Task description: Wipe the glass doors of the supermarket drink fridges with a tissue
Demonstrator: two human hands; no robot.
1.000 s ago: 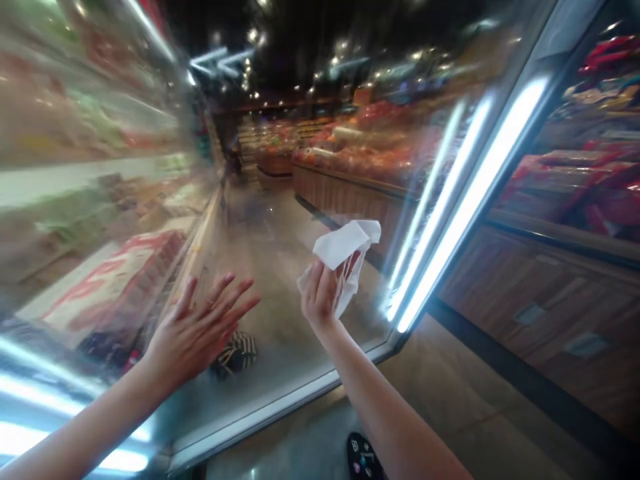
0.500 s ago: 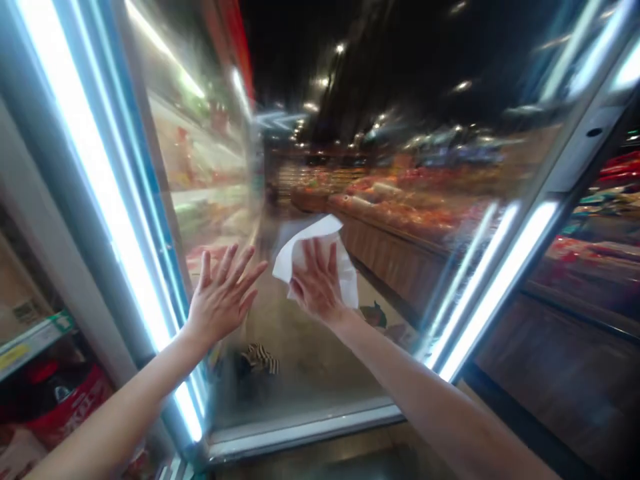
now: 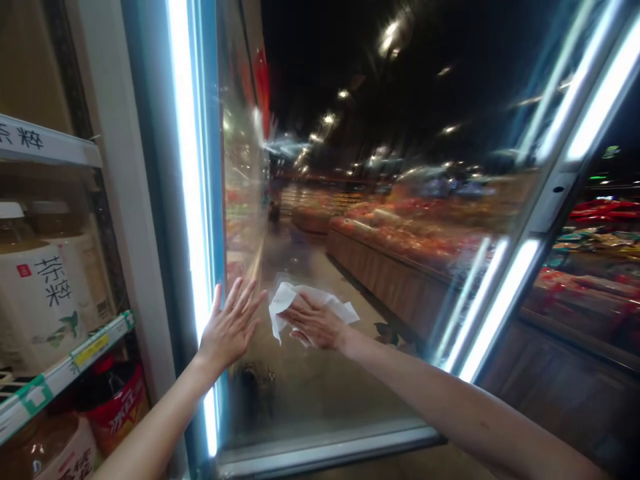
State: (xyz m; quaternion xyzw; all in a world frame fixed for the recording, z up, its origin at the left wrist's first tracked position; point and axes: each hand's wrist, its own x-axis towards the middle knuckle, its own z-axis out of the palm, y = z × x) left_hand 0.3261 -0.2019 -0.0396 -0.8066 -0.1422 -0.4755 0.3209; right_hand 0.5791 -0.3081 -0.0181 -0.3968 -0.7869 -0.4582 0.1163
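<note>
A white sheet that looks like a paper towel (image 3: 281, 298) lies against the clear glass door (image 3: 310, 393) in front of me. My right hand (image 3: 316, 323) presses it to the pane, fingers pointing left and the thumb below them. Part of the sheet is hidden under the palm. To the left, my left hand (image 3: 231, 327) has its fingers spread and holds nothing. It is at the glass, close to the bright light strip (image 3: 193, 200); whether it touches the pane I cannot tell.
On the left, a shelf (image 3: 90, 357) holds labelled bottles (image 3: 37, 293), with a red-labelled bottle (image 3: 117, 400) beneath. The door's lit right frame (image 3: 543, 207) slants up to the right. Through the glass I see a long display of goods (image 3: 420, 240) and a floor aisle.
My right hand has slid the paper towel lower, and its fingers have turned from upward to leftward. My left hand stays spread. The view has swung left, showing more shelf and bottles.
</note>
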